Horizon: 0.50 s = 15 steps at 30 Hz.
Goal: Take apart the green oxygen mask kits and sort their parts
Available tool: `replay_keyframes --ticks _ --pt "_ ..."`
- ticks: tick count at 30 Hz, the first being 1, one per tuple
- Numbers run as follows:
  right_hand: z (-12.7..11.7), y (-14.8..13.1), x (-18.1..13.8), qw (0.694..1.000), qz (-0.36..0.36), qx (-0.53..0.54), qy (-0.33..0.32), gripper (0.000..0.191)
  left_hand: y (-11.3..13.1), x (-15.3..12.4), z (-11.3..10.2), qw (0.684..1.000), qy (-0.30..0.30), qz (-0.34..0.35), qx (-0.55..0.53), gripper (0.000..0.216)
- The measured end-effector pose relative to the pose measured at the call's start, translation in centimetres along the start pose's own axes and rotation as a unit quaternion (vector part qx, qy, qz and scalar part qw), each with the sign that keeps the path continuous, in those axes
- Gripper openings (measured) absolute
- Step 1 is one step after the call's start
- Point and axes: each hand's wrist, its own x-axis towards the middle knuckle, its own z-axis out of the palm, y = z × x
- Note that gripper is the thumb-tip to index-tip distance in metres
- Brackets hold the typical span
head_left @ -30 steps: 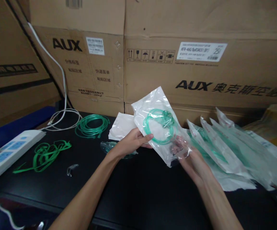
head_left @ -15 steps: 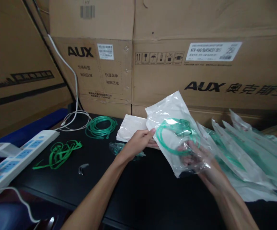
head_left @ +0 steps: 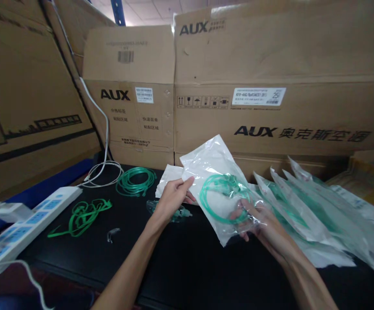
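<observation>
Above the black table I hold a clear-and-white plastic pouch [head_left: 213, 161] with coiled green tubing [head_left: 206, 202] inside. My left hand [head_left: 176, 196] pinches the pouch's left edge between thumb and fingers. Its lower right part is gripped by my right hand [head_left: 251, 217], fingers partly behind the film. Under my left hand lies a translucent green mask [head_left: 180, 213], partly hidden by the wrist. A flat white packet [head_left: 166, 178] rests behind that hand. Farther left are a coil of green tubing [head_left: 135, 181], a tangled green strap [head_left: 88, 217] and a small clear piece [head_left: 112, 234].
Several similar sealed pouches [head_left: 306, 211] lie overlapped at the right. A white power strip [head_left: 35, 224] with plugs runs along the left edge, near a white cable [head_left: 104, 129]. Large cardboard boxes [head_left: 203, 125] stand behind the black table [head_left: 187, 267].
The view has tilted up, showing more of the boxes and some ceiling. Both hands keep hold of the pouch, which sits slightly farther left and lower in view.
</observation>
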Motion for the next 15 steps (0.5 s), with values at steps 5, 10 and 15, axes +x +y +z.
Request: replay_keyframes --ticks 5,10,15 --pt "0.1 0.4 -0.5 1.0 0.001 0.011 -0.005 0.042 -0.1 0.0 -0.5 0.997 0.077 0.013 -0.021 0.037" --pt "-1.3 1.3 -2.1 0.997 0.005 0.045 0.063 0.048 0.2 0.8 -1.8 0.989 0.141 0.024 -0.039 0.029" --pt "-2.8 1.8 -5.2 0.973 -0.033 0.091 0.208 0.057 0.7 1.0 -2.7 0.987 0.157 0.022 -0.015 0.02"
